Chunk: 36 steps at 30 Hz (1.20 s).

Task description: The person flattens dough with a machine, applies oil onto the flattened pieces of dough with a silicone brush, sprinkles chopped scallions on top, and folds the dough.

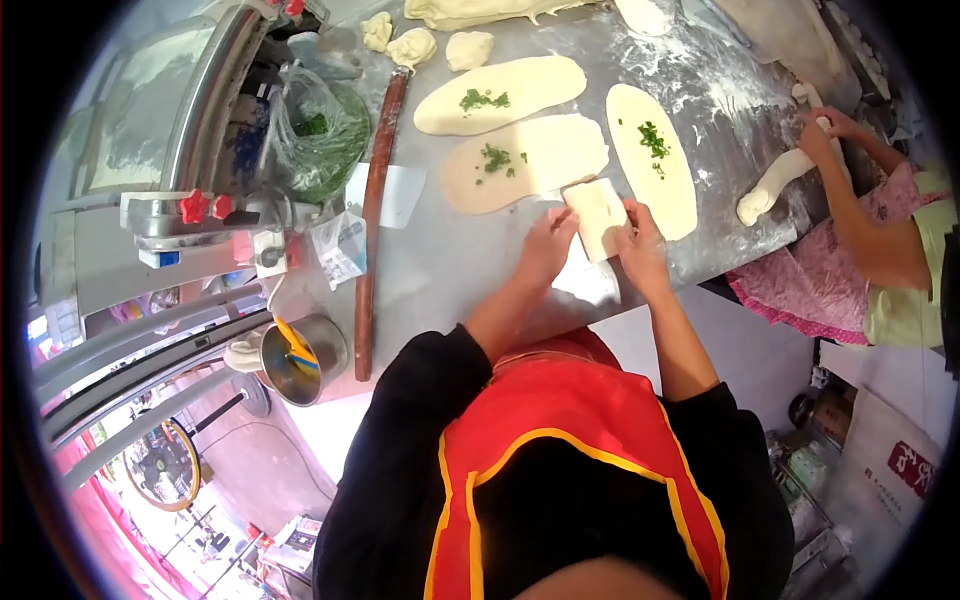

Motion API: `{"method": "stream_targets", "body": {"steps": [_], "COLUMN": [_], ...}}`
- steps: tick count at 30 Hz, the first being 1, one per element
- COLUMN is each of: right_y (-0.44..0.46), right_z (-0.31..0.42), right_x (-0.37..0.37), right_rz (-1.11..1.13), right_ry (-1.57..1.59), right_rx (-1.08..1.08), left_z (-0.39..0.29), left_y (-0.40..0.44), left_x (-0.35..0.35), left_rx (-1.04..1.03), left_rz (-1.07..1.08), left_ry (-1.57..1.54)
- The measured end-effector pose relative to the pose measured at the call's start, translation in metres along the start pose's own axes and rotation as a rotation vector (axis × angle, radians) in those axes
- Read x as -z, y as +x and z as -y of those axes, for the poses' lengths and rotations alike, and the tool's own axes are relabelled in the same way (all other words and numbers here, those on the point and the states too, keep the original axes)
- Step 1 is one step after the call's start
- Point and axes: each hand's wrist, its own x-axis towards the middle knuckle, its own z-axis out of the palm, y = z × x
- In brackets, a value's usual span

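A folded piece of dough lies on the metal worktable close in front of me. My left hand is at its left edge, fingers bent in and thumb close to the dough. At the opposite edge, my right hand pinches the dough's right side. Just behind are a flat dough oval and another dough oval, both with chopped green onion on them. To the right, a third dough oval carries chopped green onion too.
A long wooden rolling pin lies left of the dough. Beyond it sit a plastic bag of greens and a metal pot with coloured handles. Dough lumps rest at the back. At right, another person's hands hold a dough strip.
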Motion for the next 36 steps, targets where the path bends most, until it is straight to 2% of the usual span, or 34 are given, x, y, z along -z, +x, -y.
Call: {"method": "stream_targets", "body": {"steps": [2, 3, 6, 7, 8, 11, 13, 16, 18, 20, 22, 24, 26, 28, 30, 32, 35, 36], "right_y": [0.007, 0.009, 0.017, 0.021, 0.025, 0.037, 0.045, 0.040, 0.040, 0.047, 0.076, 0.115, 0.159, 0.205, 0.254, 0.298, 0.324, 0.310], "right_z": [-0.008, -0.011, -0.016, -0.033, -0.033, -0.014, 0.010, -0.025, -0.008, 0.007, -0.006, 0.016, 0.045, 0.062, 0.059, 0.038, -0.016, 0.000], "right_x": [0.009, 0.012, 0.005, -0.001, -0.002, 0.009, 0.021, 0.016, 0.023, 0.028, 0.031, 0.035, 0.040, 0.042, 0.041, 0.028, 0.010, 0.008], "right_rz": [-0.058, -0.071, 0.003, -0.062, -0.059, 0.145, 0.309, 0.215, 0.296, 0.330, 0.340, 0.280, 0.208, 0.212, 0.228, 0.148, -0.207, -0.129], "right_ry": [-0.439, -0.459, -0.064, -0.179, -0.161, -0.029, 0.028, -0.200, 0.156, 0.535, 0.559, 0.656, 0.638, 0.630, 0.592, 0.456, -0.594, -0.534], "right_rx": [0.097, 0.101, -0.149, -0.026, -0.073, -0.297, -0.427, 0.007, -0.196, -0.380, -0.307, -0.326, -0.328, -0.234, -0.152, -0.087, 0.508, 0.590], "left_z": [0.014, 0.021, 0.017, 0.011, 0.002, -0.004, 0.001, 0.012, 0.004, -0.009, -0.044, -0.054, -0.098, -0.125, -0.146, -0.140, -0.083, -0.082], "left_y": [0.007, 0.009, 0.010, 0.011, 0.010, 0.022, 0.025, 0.022, 0.015, 0.021, 0.035, 0.070, 0.096, 0.125, 0.132, 0.133, 0.116, 0.094], "left_x": [-0.004, -0.004, -0.011, -0.016, -0.021, -0.033, -0.037, -0.039, -0.044, -0.043, -0.042, -0.038, -0.034, -0.022, -0.001, 0.039, 0.116, 0.127], "left_rx": [0.009, 0.029, 0.130, 0.165, 0.210, 0.341, 0.290, 0.128, 0.036, 0.061, 0.139, -0.023, -0.106, -0.181, -0.258, -0.351, -0.369, -0.339], "left_rz": [-0.062, -0.054, -0.009, 0.012, 0.037, 0.081, 0.052, 0.056, 0.009, 0.025, 0.039, 0.076, 0.120, 0.123, 0.035, -0.179, -0.530, -0.632], "left_ry": [0.020, 0.049, 0.043, 0.022, 0.008, -0.123, -0.164, -0.145, -0.225, -0.242, -0.290, -0.280, -0.273, -0.243, -0.238, 0.033, 0.447, 0.636]}}
